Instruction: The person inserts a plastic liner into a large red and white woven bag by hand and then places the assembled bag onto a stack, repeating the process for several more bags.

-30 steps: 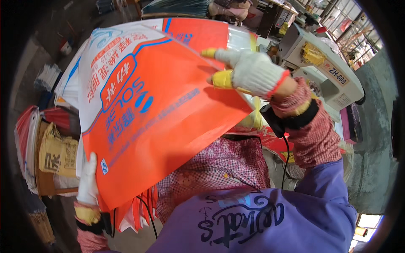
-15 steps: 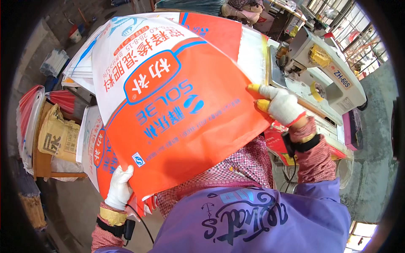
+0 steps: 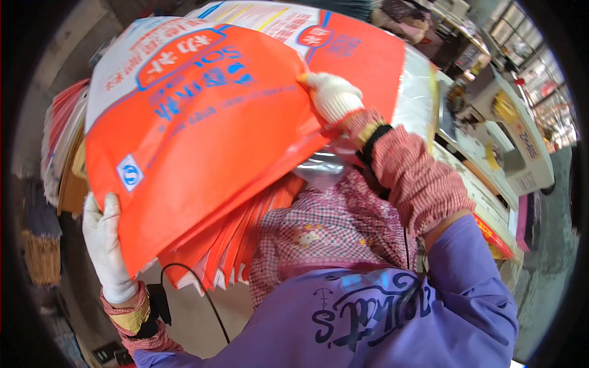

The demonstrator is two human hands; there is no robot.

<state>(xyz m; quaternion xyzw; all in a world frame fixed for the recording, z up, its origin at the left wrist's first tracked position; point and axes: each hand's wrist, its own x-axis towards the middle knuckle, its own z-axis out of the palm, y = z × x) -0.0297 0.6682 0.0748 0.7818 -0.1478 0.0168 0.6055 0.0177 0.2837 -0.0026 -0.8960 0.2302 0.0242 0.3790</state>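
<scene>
A large orange and white printed sack (image 3: pixel 208 135) is stretched between my two gloved hands, over other sacks. My left hand (image 3: pixel 109 245), in a white glove, holds its near left edge with the thumb upright; the fingers are partly hidden. On the right edge, my right hand (image 3: pixel 333 98) has its fingers closed, their yellow tips pressing on the sack. Under it fans a pile of similar orange sacks (image 3: pixel 230 254), hanging over the near side. A clear plastic liner (image 3: pixel 325 164) shows below my right wrist.
Another orange and white sack (image 3: pixel 368 64) lies flat behind my right hand, beside a translucent sheet (image 3: pixel 416 92). To the right stands a white sewing machine (image 3: pixel 518 132). More folded sacks (image 3: pixel 61 138) are stacked at the left. A black cable (image 3: pixel 205 300) hangs near my left wrist.
Both hands have moved left with the sack, the right one farther. The sack has shifted left, uncovering more of the pile, the liner and the sack behind. My view has shifted too.
</scene>
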